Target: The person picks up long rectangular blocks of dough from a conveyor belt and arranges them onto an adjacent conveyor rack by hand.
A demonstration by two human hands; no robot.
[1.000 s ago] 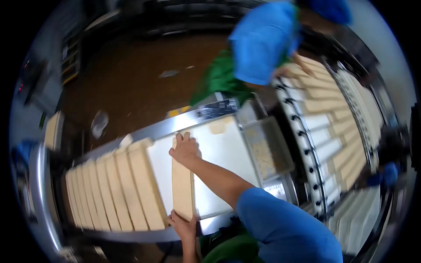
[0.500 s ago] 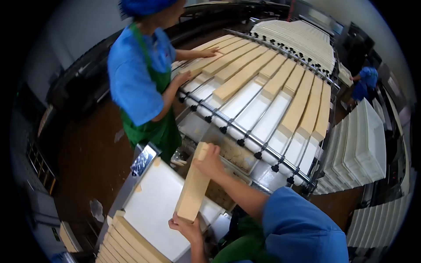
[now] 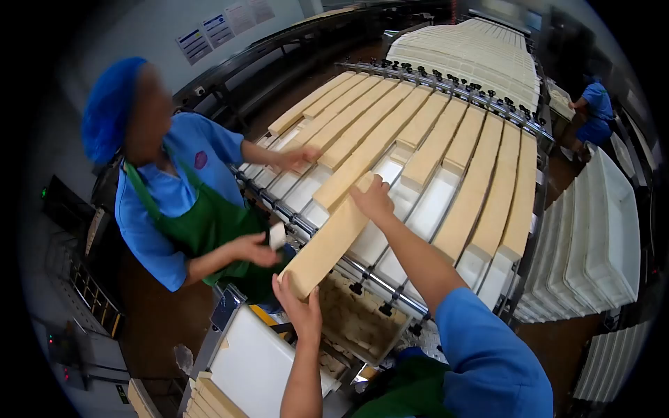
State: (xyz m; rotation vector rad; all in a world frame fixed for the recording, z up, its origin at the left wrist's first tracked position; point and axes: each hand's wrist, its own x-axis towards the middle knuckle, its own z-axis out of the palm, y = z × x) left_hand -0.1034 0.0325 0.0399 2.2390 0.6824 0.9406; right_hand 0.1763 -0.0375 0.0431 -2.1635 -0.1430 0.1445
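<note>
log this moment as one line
left hand: holds beige bar, near end | right hand: holds far end | bar: over conveyor front rail

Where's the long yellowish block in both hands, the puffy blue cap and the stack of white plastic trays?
Long yellowish block (image 3: 326, 244): head view, middle of its long face.
Puffy blue cap (image 3: 110, 110): head view, its side.
Stack of white plastic trays (image 3: 589, 245): head view, a tray's side.

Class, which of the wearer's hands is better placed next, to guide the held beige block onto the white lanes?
Probably the right hand: its grip is at the far end of the long beige rectangular block, by the white lanes; the left hand holds the near end, farther from them.
</note>
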